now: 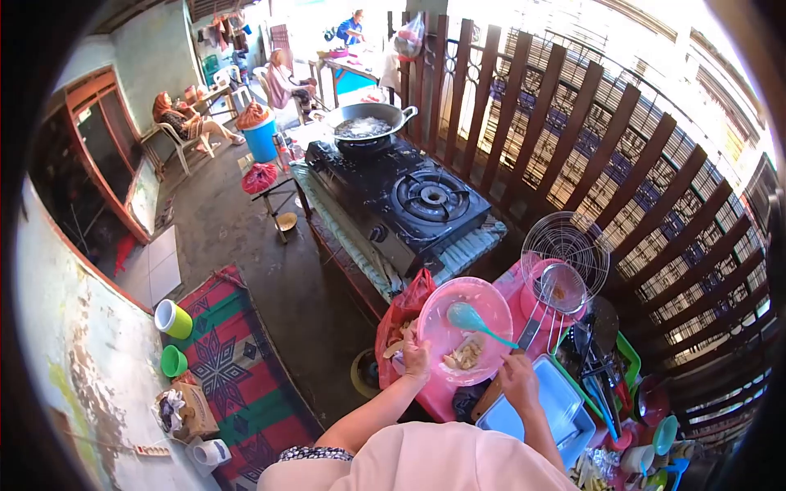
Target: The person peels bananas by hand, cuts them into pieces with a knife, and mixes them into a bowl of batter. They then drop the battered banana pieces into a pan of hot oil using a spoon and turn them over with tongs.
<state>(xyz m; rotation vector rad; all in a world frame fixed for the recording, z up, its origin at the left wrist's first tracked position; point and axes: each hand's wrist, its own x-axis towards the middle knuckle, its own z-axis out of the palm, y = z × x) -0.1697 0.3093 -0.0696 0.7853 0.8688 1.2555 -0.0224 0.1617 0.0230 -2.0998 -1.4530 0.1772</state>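
Beside the black two-burner gas stove (pixel 401 200), my left hand (pixel 416 358) clamps the rim of the round pink plastic bowl (pixel 491 299), which holds a teal plastic ladle (pixel 467 317). I cannot tell my right hand's (pixel 521 380) grip.

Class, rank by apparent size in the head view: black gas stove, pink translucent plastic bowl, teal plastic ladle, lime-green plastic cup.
Black gas stove
Pink translucent plastic bowl
Teal plastic ladle and lime-green plastic cup: alike, unranked
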